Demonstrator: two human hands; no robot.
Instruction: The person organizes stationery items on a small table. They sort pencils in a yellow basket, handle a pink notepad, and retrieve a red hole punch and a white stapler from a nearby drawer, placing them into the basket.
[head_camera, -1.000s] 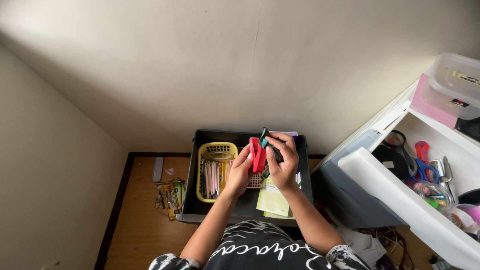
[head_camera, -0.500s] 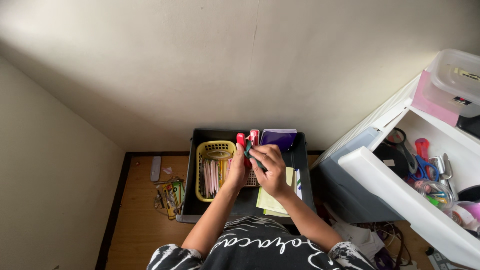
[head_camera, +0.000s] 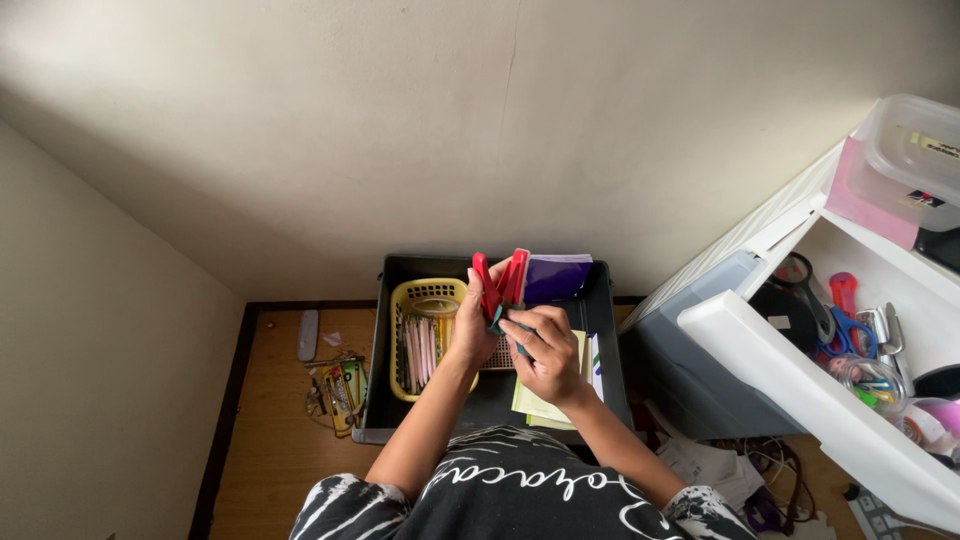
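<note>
Head view: I see my left hand (head_camera: 470, 325) gripping a bunch of red plastic-handled tools (head_camera: 502, 280) upright above the dark grey storage bin (head_camera: 608, 345), while my right hand (head_camera: 545, 355), at five o'clock of it, pinches their lower ends. Sorting seems underway; next they need a steady regrip.

A plain cream wall (head_camera: 480, 130) fills the upper view, meeting a second wall (head_camera: 90, 350) at left. Below runs a wooden floor (head_camera: 270, 450) edged by dark skirting (head_camera: 225, 400). A white drawer unit (head_camera: 800, 390) stands open at right. Soft, even light.
</note>
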